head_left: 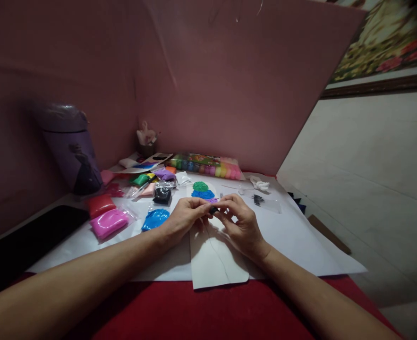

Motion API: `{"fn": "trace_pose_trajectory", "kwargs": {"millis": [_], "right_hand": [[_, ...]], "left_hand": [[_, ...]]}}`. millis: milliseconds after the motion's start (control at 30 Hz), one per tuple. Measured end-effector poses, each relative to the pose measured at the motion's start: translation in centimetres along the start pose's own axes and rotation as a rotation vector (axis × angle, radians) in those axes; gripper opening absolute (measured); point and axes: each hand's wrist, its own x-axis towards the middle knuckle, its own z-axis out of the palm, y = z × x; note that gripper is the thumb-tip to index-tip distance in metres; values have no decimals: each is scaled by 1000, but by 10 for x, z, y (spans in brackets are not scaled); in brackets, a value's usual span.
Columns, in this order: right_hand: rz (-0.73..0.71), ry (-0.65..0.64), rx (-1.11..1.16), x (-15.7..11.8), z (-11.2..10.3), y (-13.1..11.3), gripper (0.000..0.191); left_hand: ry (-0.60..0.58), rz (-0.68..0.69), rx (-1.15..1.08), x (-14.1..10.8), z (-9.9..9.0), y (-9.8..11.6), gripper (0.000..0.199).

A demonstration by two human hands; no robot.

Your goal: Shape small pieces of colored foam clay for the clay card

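While pinched between both, black clay lump (213,209), left hand (185,218), right hand (242,224) gripping it.

No text, brand, number or sign can be read. Printed colour is seen on the top of the long clay pack (205,165) near the far edge of the tabletop, but its lettering is too small and blurred to be made out. A dark figure is printed on the purple bottle (74,150) at the far left corner; no words are legible on it.
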Motion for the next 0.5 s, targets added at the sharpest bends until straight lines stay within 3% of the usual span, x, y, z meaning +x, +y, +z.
{"fn": "trace_pose_trajectory", "kwargs": {"millis": [167,333,500], "right_hand": [[29,-23,-55,1,0,-1,11],[19,-41,-93,-1,0,-1,9],[137,-41,-51,-2,1,0,4]], "left_hand": [[-7,-31,-36,-2,4,3,39],[-32,3,-28,0,1,0,31],[-6,1,-38,1,0,1,21]]}}
